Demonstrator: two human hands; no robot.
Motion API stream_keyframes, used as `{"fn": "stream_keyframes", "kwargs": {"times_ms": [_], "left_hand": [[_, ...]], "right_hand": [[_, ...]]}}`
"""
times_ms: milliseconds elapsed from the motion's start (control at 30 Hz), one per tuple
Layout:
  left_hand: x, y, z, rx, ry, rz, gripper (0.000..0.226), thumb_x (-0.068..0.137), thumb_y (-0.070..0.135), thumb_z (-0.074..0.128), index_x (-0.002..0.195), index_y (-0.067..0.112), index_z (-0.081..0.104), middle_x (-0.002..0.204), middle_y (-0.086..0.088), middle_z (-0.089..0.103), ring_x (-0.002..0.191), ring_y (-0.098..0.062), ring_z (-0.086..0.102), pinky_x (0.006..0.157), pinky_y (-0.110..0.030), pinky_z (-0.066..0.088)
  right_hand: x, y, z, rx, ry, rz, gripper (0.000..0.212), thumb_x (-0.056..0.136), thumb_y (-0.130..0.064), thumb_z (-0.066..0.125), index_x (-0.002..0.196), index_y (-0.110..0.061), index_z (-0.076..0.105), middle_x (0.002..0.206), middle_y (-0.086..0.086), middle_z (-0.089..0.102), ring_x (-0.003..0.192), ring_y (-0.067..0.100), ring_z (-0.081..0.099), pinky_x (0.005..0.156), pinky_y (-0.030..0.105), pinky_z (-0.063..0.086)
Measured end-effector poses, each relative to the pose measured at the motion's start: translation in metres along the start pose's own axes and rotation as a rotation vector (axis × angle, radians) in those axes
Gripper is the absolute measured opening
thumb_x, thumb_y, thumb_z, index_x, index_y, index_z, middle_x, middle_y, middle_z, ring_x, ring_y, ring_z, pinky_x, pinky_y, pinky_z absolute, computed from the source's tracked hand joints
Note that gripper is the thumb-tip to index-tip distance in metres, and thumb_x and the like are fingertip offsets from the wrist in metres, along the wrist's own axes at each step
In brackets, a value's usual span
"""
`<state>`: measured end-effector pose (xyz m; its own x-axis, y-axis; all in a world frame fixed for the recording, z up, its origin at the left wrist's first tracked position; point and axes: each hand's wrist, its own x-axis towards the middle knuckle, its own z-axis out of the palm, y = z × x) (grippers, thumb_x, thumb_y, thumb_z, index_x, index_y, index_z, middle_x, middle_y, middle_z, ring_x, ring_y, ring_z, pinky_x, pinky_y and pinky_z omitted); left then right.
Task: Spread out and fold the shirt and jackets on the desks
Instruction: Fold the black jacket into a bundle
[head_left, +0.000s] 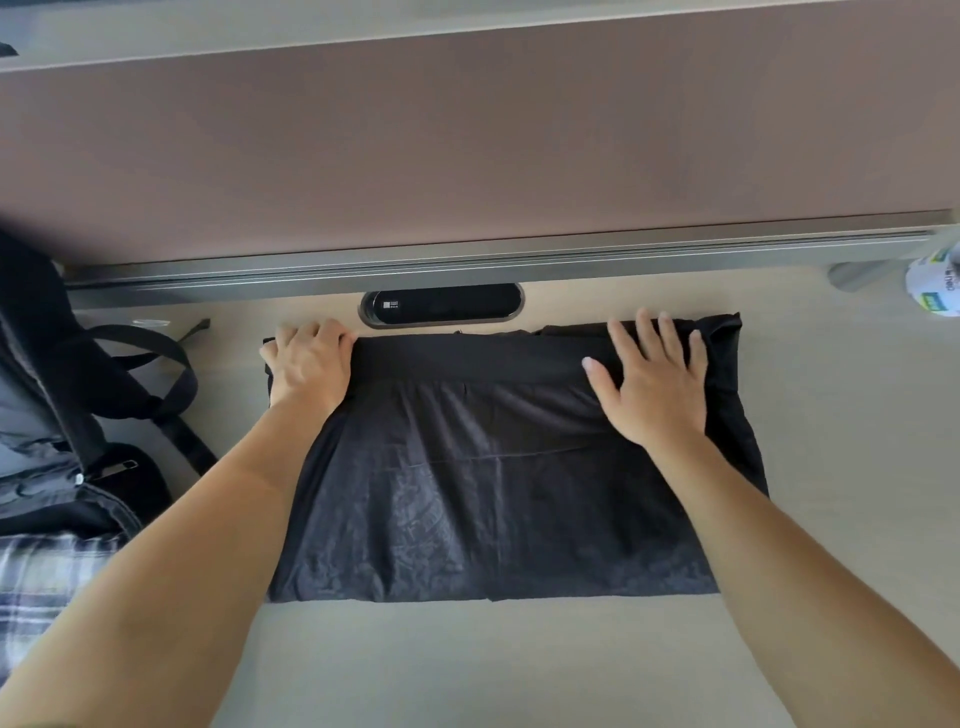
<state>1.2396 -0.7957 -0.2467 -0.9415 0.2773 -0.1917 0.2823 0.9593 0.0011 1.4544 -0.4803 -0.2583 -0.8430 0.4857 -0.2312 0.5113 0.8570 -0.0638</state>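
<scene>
A black shirt lies folded into a wide rectangle on the light desk, its far edge doubled into a thick band near the partition. My left hand is at the far left corner of that band, fingers curled over the fabric's edge. On the right end of the band rests my right hand, flat on the cloth with fingers spread. A plaid garment lies at the left edge, partly out of view.
A dark backpack with loose straps fills the desk's left side. A black oval cable port sits just behind the shirt. The brown partition rises behind the desk. A labelled white container stands at far right.
</scene>
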Motion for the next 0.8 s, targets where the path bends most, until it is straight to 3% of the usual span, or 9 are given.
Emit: {"fn": "stream_keyframes", "kwargs": {"times_ms": [200,267,400,467,533,633,800], "left_hand": [[-0.002,0.009,-0.003,-0.098,0.01,-0.183,0.035,0.106,0.037,0.036,0.124,0.015,0.055,0.126,-0.015,0.052,0.118,-0.039,0.038,0.099,-0.05,0.03],[-0.012,0.024,-0.008,-0.138,0.068,-0.168,0.033,0.104,0.031,0.038,0.13,0.016,0.051,0.133,-0.015,0.047,0.121,-0.039,0.036,0.104,-0.051,0.027],[-0.053,0.072,-0.004,-0.335,0.199,0.147,0.053,0.099,0.036,0.044,0.143,0.007,0.041,0.146,-0.016,0.042,0.134,-0.038,0.035,0.113,-0.052,0.025],[-0.068,0.101,0.003,-0.371,0.136,0.4,0.061,0.099,0.044,0.037,0.148,0.007,0.037,0.155,-0.012,0.036,0.144,-0.032,0.029,0.118,-0.048,0.023],[-0.065,0.124,0.011,-0.306,0.026,0.523,0.066,0.1,0.049,0.03,0.154,0.011,0.028,0.163,-0.008,0.024,0.151,-0.026,0.017,0.123,-0.045,0.016],[-0.048,0.138,0.023,-0.126,-0.086,0.432,0.07,0.102,0.057,0.018,0.159,0.017,0.009,0.167,-0.002,0.004,0.154,-0.021,-0.001,0.125,-0.042,0.004],[-0.056,0.146,0.027,-0.083,-0.119,0.251,0.076,0.101,0.058,0.01,0.158,0.012,-0.006,0.166,-0.005,-0.013,0.153,-0.022,-0.014,0.125,-0.042,-0.002]], "right_hand": [[0.014,0.018,0.0,0.002,-0.025,-0.019,0.067,0.1,-0.057,0.013,0.159,-0.025,0.018,0.167,0.005,0.009,0.154,0.027,-0.001,0.124,0.051,0.003],[0.012,0.009,-0.003,0.003,-0.004,0.021,0.067,0.101,-0.054,0.017,0.159,-0.02,0.016,0.167,0.009,0.009,0.154,0.029,-0.002,0.123,0.053,0.001],[-0.018,-0.038,-0.012,0.112,0.235,0.097,0.07,0.097,-0.042,0.046,0.156,-0.01,0.025,0.164,0.02,0.016,0.153,0.037,0.001,0.121,0.055,-0.003],[-0.044,-0.07,-0.008,0.12,0.245,0.089,0.071,0.095,-0.044,0.049,0.156,-0.014,0.027,0.164,0.019,0.015,0.153,0.038,0.001,0.121,0.056,0.001],[-0.068,-0.091,0.006,0.132,0.153,0.169,0.074,0.095,-0.051,0.047,0.158,-0.023,0.022,0.166,0.017,0.009,0.153,0.04,-0.001,0.119,0.06,0.002],[-0.091,-0.091,0.035,0.145,0.018,0.243,0.074,0.095,-0.062,0.038,0.159,-0.034,0.012,0.167,0.013,0.002,0.151,0.044,-0.004,0.115,0.068,0.006],[-0.068,-0.061,0.036,0.031,0.028,0.023,0.074,0.092,-0.062,0.031,0.158,-0.034,0.014,0.166,0.015,0.007,0.152,0.042,0.004,0.115,0.066,0.007]]}}
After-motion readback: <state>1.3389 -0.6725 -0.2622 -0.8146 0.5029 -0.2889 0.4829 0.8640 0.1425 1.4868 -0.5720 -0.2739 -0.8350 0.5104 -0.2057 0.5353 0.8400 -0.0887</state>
